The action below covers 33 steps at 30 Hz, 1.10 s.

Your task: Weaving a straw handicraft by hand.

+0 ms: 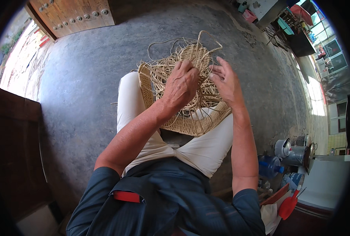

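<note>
Together, left hand (181, 84) and right hand (227, 83) pinch strands of the woven basket (190, 122).

Few packages show, all at the right edge. A blue water jug (270, 166) lies on its side on the floor at lower right, its cap pointing right. Just below it sits a pale blue-and-white container (292, 181), its label too small to make out. At the top, a small pink box (249, 16) stands on the floor. No signs or screens are visible.
</note>
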Tool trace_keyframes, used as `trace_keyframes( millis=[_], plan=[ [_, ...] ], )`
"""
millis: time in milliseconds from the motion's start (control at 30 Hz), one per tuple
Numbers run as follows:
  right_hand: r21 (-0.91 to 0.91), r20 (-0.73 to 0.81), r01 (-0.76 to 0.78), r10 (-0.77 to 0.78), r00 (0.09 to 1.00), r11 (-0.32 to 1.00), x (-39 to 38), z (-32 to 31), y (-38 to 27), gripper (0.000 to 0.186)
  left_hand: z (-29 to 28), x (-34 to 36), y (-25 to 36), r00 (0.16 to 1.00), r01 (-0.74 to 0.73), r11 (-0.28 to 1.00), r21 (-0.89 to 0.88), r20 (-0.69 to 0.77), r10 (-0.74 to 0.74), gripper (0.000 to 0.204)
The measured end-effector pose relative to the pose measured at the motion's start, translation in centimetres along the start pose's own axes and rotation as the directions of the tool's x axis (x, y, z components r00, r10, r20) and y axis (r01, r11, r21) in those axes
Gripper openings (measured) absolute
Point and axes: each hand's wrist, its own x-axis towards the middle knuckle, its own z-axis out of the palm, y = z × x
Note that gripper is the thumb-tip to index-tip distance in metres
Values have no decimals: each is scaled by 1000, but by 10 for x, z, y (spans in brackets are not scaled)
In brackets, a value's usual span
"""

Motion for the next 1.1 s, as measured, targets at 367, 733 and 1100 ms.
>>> trace_keyframes(
  millis=[367,733,1100],
  plan=[
    [-103,11,87,-86,996,991,19,14,-1,66,-2,0,2,997,71,997,-11,7,-71,9],
    [-309,-278,74,-165,946,948,-11,23,-19,39,-7,1,2,995,94,994,-63,44,-91,12],
    [819,-307,80,316,898,568,-46,-36,30,19,7,19,3,985,-51,997,60,170,40,11]
  ],
)
